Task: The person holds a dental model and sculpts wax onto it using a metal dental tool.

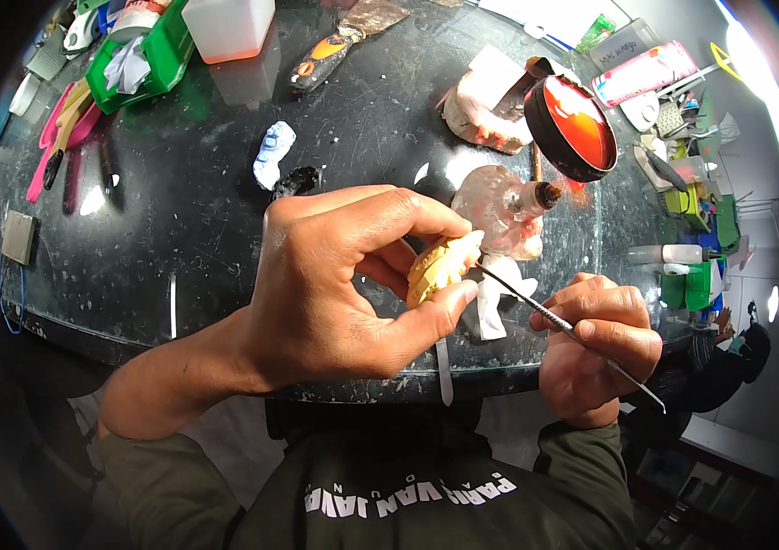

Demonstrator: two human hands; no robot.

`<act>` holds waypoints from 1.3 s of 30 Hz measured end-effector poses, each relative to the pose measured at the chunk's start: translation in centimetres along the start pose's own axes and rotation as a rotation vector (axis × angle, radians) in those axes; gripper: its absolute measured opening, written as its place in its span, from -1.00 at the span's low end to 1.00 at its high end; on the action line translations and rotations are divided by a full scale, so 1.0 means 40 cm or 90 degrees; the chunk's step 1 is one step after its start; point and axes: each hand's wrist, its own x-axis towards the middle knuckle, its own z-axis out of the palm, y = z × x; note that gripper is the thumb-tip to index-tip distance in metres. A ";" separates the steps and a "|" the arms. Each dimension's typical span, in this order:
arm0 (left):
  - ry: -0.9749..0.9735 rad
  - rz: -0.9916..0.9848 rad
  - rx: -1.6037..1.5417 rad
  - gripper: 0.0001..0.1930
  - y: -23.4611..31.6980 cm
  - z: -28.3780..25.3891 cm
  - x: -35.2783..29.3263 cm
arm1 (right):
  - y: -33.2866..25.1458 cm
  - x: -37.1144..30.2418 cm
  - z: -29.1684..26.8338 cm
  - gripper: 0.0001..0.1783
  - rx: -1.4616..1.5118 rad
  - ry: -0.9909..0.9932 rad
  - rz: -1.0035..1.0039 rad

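Note:
My left hand (353, 275) pinches a yellow dental cast (444, 267) between thumb and fingers, raised above the dark tabletop. In my right hand (602, 344) is a thin metal dental carver (562, 323), gripped like a pen. Its far tip reaches the cast's right side; whether it touches cannot be made out. The carver's other, hooked end points toward my right forearm. Just beyond the cast stands a glass spirit burner (497, 203) with a dark wick. Crumpled white tissue (492, 312) lies between my hands, and a flat metal blade (444, 371) pokes out below my left hand.
A round tin of red wax (580, 126) tilts behind the burner, beside a plaster model (481, 115). A blue dental mould piece (273, 154) and a putty knife (339, 50) lie farther off. A green tray (146, 64) and a white container (229, 27) stand far left.

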 end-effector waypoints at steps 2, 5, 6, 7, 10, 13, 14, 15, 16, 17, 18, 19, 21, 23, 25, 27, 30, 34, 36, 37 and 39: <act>0.002 0.003 -0.001 -0.69 -0.002 0.001 0.000 | 0.003 -0.005 -0.001 -0.79 -0.006 0.002 -0.003; 0.005 0.003 -0.002 -0.69 -0.001 0.001 0.000 | 0.003 -0.005 0.001 -0.79 -0.024 0.009 -0.009; 0.005 0.000 -0.002 -0.69 -0.001 0.001 0.000 | 0.002 -0.006 0.001 -0.79 -0.024 0.009 -0.009; 0.005 -0.003 -0.001 -0.69 -0.001 0.001 0.000 | 0.002 -0.006 0.001 -0.80 -0.021 0.011 -0.006; 0.002 -0.007 -0.005 -0.69 0.000 -0.001 0.002 | 0.003 -0.002 0.002 -0.81 -0.018 0.011 -0.004; -0.030 -0.089 -0.066 -0.66 0.007 -0.009 -0.002 | 0.000 -0.006 0.003 -0.81 -0.022 0.019 -0.004; -0.030 -0.089 -0.064 -0.66 0.011 -0.007 -0.001 | -0.001 -0.008 0.003 -0.81 -0.027 0.031 -0.004; -0.019 -0.184 -0.163 -0.71 0.011 -0.001 0.003 | -0.001 -0.009 0.006 -0.81 -0.029 0.032 -0.004; -0.008 -0.279 -0.260 -0.75 0.013 0.002 0.007 | -0.001 -0.009 0.012 -0.83 0.001 0.061 0.003; -0.051 -0.310 -0.300 -0.73 0.016 -0.007 0.016 | -0.002 -0.010 0.014 -0.84 0.030 0.092 0.010; -0.054 -0.309 -0.299 -0.73 0.018 -0.008 0.021 | 0.000 -0.011 0.013 -0.84 0.028 0.094 0.009; -0.056 -0.333 -0.345 -0.73 0.021 -0.008 0.025 | 0.002 -0.013 0.011 -0.86 0.024 0.098 0.013; -0.077 -0.368 -0.394 -0.71 0.023 -0.012 0.032 | 0.004 -0.012 0.004 -0.86 0.016 0.106 0.016; -0.084 -0.356 -0.381 -0.68 0.011 -0.008 0.027 | 0.009 -0.006 -0.006 -0.78 0.018 0.052 0.022; -0.085 -0.346 -0.369 -0.64 0.004 -0.006 0.026 | 0.013 -0.006 -0.011 -0.74 0.025 0.047 0.027; -0.086 -0.337 -0.365 -0.64 0.001 -0.006 0.025 | 0.007 -0.005 -0.011 -0.71 0.045 0.048 0.050; -0.082 -0.310 -0.356 -0.62 -0.008 -0.002 0.020 | 0.007 0.001 -0.011 -0.73 0.061 0.035 0.058; -0.068 -0.288 -0.355 -0.59 -0.008 0.004 0.022 | 0.002 0.004 -0.007 -0.75 0.041 0.032 0.058; -0.065 -0.283 -0.359 -0.58 -0.012 0.005 0.020 | 0.000 0.004 -0.006 -0.73 -0.005 0.028 0.039; -0.062 -0.278 -0.363 -0.56 -0.013 0.005 0.019 | 0.001 0.004 -0.003 -0.73 -0.004 0.028 0.039; -0.056 -0.282 -0.360 -0.55 -0.012 0.005 0.019 | 0.003 0.005 0.001 -0.71 -0.015 0.030 0.019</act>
